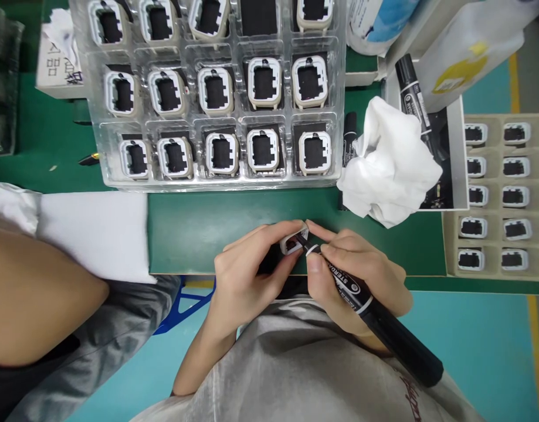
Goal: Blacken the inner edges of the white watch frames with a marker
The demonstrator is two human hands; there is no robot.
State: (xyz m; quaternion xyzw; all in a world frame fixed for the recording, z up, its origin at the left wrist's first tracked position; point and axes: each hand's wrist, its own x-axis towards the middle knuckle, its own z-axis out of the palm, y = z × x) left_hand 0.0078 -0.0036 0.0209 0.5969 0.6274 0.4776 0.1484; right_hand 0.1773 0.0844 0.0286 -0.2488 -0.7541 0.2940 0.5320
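Observation:
My left hand (254, 264) is closed around a small white watch-case frame (290, 242), held tilted near the table's front edge. Between the thumb and fingers of my right hand (361, 269) sits a black marker pen (349, 287), its capped rear end pointing down to the right. The marker's tip reaches into the frame's opening; whether it touches the inner wall I cannot tell. My right index fingertip is at the frame's upper right edge. Beyond my hands lies a clear plastic tray (220, 183) with rows of similar white frames in its pockets; one pocket in the far row shows no frame.
Crumpled white tissue (390, 164) lies right of the tray, by a white box (460, 158) holding another marker (413, 97) and a bottle (467, 55). A beige tray (454, 266) of frames stands far right. At left are a white cloth (95, 234) and another person's arm (36, 293).

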